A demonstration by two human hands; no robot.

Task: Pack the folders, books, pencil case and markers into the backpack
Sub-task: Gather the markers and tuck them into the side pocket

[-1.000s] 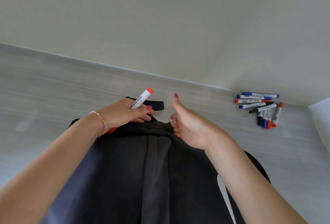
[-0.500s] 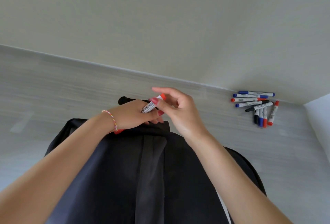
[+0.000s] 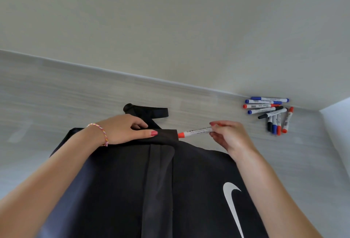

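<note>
A black backpack (image 3: pixel 155 190) with a white swoosh lies on the grey table and fills the lower middle of the view. My left hand (image 3: pixel 125 129) grips the fabric at its top edge, thumb stretched along the rim. My right hand (image 3: pixel 230 135) pinches a white marker with a red cap (image 3: pixel 195 132); the marker lies level with its red end pointing left at the backpack's top edge. Several more markers (image 3: pixel 269 113), blue, red and black, lie in a loose pile at the far right by the wall. The inside of the backpack is hidden.
The backpack's black carry loop (image 3: pixel 147 111) lies flat on the table (image 3: pixel 56 105) beyond my left hand. A pale wall (image 3: pixel 170 29) runs along the table's far edge. A white surface (image 3: pixel 339 124) stands at the right edge.
The red-capped marker passed from my left hand to my right hand, which drew it off to the right. My left hand dropped onto the backpack's top edge and took hold of the fabric.
</note>
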